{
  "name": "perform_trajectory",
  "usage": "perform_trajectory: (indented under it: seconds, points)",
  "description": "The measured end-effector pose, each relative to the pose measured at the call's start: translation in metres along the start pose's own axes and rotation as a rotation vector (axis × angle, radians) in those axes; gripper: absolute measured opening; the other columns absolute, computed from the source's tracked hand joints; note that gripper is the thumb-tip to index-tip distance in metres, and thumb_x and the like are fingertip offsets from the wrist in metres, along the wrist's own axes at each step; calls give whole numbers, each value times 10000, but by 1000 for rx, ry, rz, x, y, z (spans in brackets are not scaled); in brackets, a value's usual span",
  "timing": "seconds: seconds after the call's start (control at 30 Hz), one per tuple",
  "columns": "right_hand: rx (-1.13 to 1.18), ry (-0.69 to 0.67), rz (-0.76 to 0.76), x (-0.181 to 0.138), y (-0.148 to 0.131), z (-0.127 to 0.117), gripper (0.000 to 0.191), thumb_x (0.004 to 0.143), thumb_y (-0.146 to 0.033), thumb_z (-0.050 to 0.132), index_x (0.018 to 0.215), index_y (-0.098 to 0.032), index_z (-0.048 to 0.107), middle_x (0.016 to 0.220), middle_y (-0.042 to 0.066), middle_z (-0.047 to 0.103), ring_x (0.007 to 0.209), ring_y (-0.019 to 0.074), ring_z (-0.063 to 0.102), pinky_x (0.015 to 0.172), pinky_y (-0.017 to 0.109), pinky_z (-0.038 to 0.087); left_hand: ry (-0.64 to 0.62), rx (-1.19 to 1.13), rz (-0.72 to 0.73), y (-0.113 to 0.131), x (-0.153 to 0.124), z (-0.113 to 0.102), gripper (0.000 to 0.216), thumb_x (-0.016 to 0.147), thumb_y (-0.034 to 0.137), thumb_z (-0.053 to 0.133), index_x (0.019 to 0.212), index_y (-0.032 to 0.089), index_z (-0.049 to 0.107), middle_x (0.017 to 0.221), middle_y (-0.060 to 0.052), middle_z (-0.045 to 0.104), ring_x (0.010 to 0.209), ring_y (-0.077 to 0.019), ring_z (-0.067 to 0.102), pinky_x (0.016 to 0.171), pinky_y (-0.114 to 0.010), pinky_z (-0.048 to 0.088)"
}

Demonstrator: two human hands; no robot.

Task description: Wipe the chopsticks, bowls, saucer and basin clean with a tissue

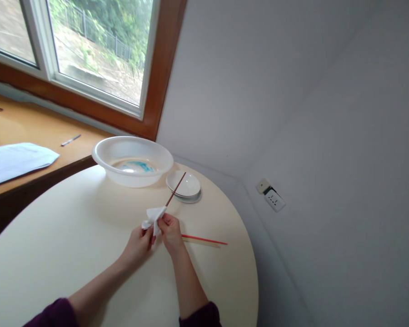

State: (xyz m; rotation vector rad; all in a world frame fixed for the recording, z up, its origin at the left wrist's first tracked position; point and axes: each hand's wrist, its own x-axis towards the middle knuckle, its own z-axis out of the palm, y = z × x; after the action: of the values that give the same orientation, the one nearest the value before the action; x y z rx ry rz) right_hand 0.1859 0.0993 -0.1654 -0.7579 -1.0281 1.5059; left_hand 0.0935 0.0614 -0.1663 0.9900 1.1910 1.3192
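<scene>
A dark brown chopstick (176, 189) slants up and away over the round table, its far end in front of the small white dishes (187, 184). White tissue (154, 215) is wrapped about its middle. My left hand (141, 241) is closed around the near part of the chopstick, most of which the fingers hide. Just to the right, my right hand (171, 232) pinches the tissue against the stick. Beyond that hand, a red chopstick (206, 239) and a pale wooden chopstick (204, 244) lie on the table, their left ends hidden behind it.
A translucent white basin (132, 179) with a blue patch inside stands at the table's (88, 254) back edge. On the left, a wooden desk (23, 122) bears a pale blue sheet (17, 159) and a pen (70, 140). A wall socket (274, 200) is at right.
</scene>
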Motion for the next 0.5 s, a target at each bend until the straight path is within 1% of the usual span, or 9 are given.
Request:
perform_trajectory:
  seconds: [0.2, 0.37, 0.5]
  points:
    - [3, 36, -7, 0, -1, 0, 285, 586, -357, 750, 781, -152, 716, 696, 14, 690, 638, 141, 575, 652, 260, 439, -44, 70, -12, -3, 2, -1, 517, 647, 615, 524, 360, 204, 398, 313, 38, 352, 325, -68, 284, 363, -226, 197]
    - [37, 22, -34, 2, -1, -3, 262, 587, -351, 755, 771, -169, 717, 697, 5, 685, 632, 130, 570, 662, 253, 436, -43, 47, -31, 1, 0, 2, 527, 585, 706, 519, 443, 216, 388, 360, 66, 347, 344, -72, 292, 372, -225, 228]
    - [50, 1, -27, 2, -5, -7, 266, 566, -364, 773, 743, -174, 715, 669, 1, 674, 613, 126, 567, 659, 253, 444, -44, 38, -12, 7, -2, 3, 521, 563, 691, 575, 492, 191, 446, 412, 54, 412, 395, -80, 339, 404, -220, 258]
